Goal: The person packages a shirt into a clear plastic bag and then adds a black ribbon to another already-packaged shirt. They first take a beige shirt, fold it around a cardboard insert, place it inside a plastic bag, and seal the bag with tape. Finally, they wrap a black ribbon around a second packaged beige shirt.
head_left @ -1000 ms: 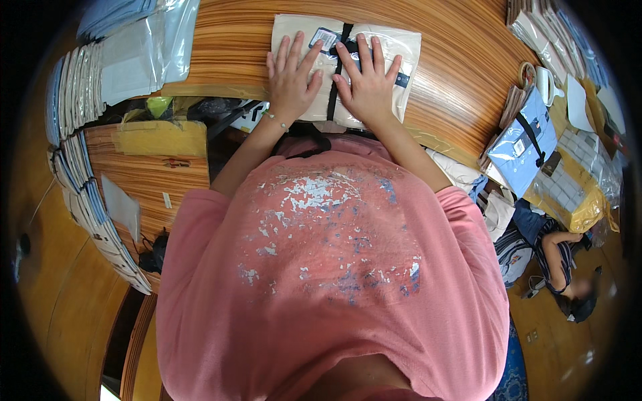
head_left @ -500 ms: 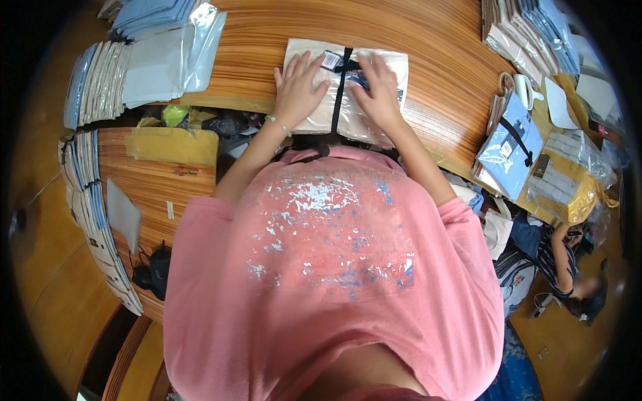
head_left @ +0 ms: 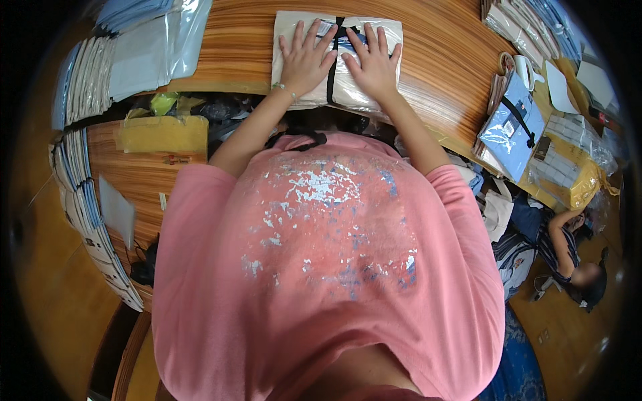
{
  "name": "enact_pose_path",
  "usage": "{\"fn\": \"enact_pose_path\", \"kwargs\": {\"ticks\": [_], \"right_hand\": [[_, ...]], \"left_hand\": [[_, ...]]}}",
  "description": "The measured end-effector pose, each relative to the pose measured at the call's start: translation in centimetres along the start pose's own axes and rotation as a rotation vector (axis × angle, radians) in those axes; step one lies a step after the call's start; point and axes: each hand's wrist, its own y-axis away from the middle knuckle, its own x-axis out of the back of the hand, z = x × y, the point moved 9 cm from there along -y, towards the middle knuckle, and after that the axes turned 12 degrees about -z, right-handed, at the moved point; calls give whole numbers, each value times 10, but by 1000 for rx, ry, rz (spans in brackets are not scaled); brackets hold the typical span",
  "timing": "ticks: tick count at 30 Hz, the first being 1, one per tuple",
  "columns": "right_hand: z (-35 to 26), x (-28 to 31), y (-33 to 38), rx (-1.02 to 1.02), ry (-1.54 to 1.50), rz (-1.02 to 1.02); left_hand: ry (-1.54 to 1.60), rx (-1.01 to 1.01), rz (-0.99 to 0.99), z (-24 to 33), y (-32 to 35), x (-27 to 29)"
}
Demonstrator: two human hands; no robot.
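Observation:
A flat bundle of cream cloth items in clear plastic (head_left: 345, 95) lies on the wooden table in front of me, with a black strap (head_left: 331, 83) running around its middle. A label and a dark blue patch show near its far edge, partly behind my fingers. My left hand (head_left: 304, 63) rests flat on the bundle's left half, fingers spread. On the right half, my right hand (head_left: 375, 67) also lies palm down with its fingers apart. Neither hand grips anything.
Stacks of plastic-wrapped blue and cream packs (head_left: 140, 67) stand at the left. To the right are a strapped blue pack (head_left: 512, 127), tape rolls (head_left: 525, 72) and a yellow-taped package (head_left: 565, 167). Another person (head_left: 558, 247) is low at the right.
The bundle and both hands sit farther up the picture, and the view itself has shifted somewhat. My fingers now lie flatter and more spread on the bundle.

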Motion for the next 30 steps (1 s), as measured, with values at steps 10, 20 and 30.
{"fn": "enact_pose_path", "kwargs": {"ticks": [10,20,30], "right_hand": [[-79,30,66,444,-93,-158],[-111,19,31,866,386,-419],[-105,-5,35,959,529,-579]], "left_hand": [[-16,-260,-206,26,81,12],[62,-251,-131,14,83,8],[161,-240,-99,8,82,8]]}}
